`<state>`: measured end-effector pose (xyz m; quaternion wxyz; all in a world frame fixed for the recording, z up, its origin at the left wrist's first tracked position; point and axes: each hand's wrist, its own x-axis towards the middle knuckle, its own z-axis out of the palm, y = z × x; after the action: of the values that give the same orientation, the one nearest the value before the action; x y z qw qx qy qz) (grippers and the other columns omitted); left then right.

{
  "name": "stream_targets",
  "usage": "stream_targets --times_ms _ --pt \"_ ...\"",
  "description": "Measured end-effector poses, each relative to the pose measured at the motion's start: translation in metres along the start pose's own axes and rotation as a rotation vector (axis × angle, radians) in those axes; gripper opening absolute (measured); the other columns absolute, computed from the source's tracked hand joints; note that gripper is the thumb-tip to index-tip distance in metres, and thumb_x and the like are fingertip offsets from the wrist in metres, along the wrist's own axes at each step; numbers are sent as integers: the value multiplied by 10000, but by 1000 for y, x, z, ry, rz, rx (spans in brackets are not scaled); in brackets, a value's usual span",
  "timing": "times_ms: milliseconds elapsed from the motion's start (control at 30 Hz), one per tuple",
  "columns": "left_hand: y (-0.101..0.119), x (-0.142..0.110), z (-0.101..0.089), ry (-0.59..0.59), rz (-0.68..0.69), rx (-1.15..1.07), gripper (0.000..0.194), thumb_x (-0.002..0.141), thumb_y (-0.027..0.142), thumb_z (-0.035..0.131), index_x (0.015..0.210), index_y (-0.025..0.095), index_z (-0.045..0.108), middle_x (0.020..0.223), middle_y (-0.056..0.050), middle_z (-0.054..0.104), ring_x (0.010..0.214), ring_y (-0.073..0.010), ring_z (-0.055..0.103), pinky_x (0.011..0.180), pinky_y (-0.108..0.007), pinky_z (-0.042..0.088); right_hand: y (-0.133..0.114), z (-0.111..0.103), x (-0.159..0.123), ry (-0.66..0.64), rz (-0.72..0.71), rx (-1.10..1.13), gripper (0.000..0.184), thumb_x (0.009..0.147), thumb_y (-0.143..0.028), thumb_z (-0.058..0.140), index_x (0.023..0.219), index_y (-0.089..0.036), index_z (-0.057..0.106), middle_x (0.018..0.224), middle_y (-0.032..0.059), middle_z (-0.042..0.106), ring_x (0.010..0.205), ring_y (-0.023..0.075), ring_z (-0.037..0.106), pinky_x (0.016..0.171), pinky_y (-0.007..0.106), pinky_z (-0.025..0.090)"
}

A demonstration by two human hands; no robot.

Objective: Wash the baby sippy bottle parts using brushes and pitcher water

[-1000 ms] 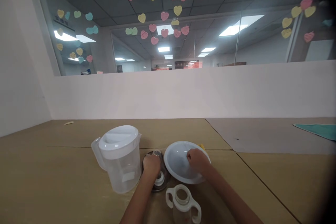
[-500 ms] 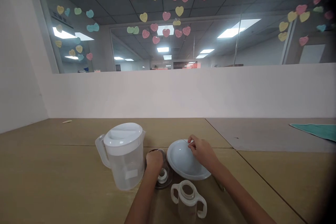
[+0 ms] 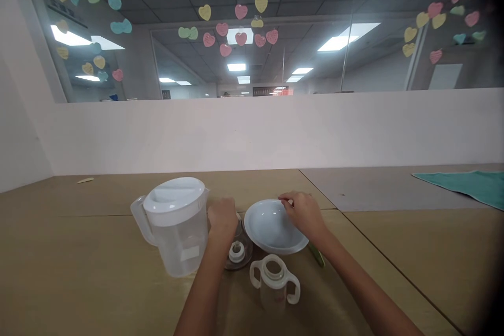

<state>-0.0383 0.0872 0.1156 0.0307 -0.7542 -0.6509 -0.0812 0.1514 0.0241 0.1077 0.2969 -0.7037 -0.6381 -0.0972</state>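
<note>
My left hand (image 3: 222, 215) is curled closed beside the jug, over the far left edge of a dark round dish (image 3: 246, 260); its fingertips are hidden. In that dish sits a white ring-shaped bottle cap (image 3: 237, 252) with a small spout. My right hand (image 3: 302, 212) pinches thumb and fingers together above the far right rim of a white bowl (image 3: 271, 228); anything between the fingertips is too small to make out. Nearer to me stands an uncapped clear bottle (image 3: 274, 286) with two pale handles.
A lidded clear plastic jug (image 3: 179, 236) stands left of the dish. A green slim object (image 3: 317, 254) lies partly behind my right forearm. At the far right is a teal cloth (image 3: 468, 186); a small flat pale piece (image 3: 85, 180) lies far left. A wall (image 3: 236, 134) backs the table.
The view has shifted, so everything sits a little higher and further left. My left hand has lifted away from the cap in the dish. My right hand stays pinched by the bowl.
</note>
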Motion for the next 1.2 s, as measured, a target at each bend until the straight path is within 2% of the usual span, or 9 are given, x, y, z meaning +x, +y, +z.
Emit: stream_targets --times_ms 100,200,367,500,667,800,967,1200 --pt "2 -6 -16 79 42 22 295 803 60 420 995 105 640 1012 -187 646 971 -270 620 772 -337 470 4 1 3 59 14 135 257 816 -178 465 893 -230 705 911 22 696 786 145 615 728 267 397" --pt "4 -5 -22 137 89 -52 221 788 131 480 908 150 665 937 -123 675 910 -236 628 721 -278 448 7 0 6 186 23 309 224 804 -224 482 883 -206 690 868 31 691 727 143 609 682 265 427" --pt "18 -2 -16 153 334 -482 150 741 236 567 740 162 698 733 -42 695 671 -140 596 563 -202 362 -4 -22 -2 455 -4 710 203 774 -345 559 810 -173 659 837 54 693 780 179 630 743 312 482" --pt "32 -6 -11 185 448 -693 194 727 233 548 674 127 702 652 -36 691 582 -133 533 512 -206 339 -19 -36 -17 641 -84 740 149 764 -332 615 763 -188 653 800 39 686 721 155 611 746 317 478" --pt "38 -10 -11 162 519 -902 228 733 247 543 783 127 731 702 -25 709 671 -156 597 566 -197 405 -23 -27 -23 655 -156 586 85 768 -280 626 758 -206 665 763 5 684 592 111 546 719 299 442" --pt "36 -11 -14 167 474 -888 186 715 228 565 705 130 723 674 -23 704 672 -152 607 582 -197 419 -20 -24 -20 660 -137 547 93 777 -287 618 752 -205 657 758 2 678 597 109 535 717 288 427" --pt "37 -14 -17 133 454 -926 198 716 234 564 759 139 733 706 -21 710 717 -157 625 591 -194 422 -19 -29 -22 681 -169 439 98 797 -291 603 755 -210 639 757 -9 675 554 96 496 692 282 406" --pt "35 -7 -10 117 459 -921 219 735 275 549 689 131 707 678 -14 691 675 -152 603 569 -194 411 -15 -33 -21 647 -201 374 86 804 -298 605 773 -223 635 730 -18 670 552 102 513 647 277 401"
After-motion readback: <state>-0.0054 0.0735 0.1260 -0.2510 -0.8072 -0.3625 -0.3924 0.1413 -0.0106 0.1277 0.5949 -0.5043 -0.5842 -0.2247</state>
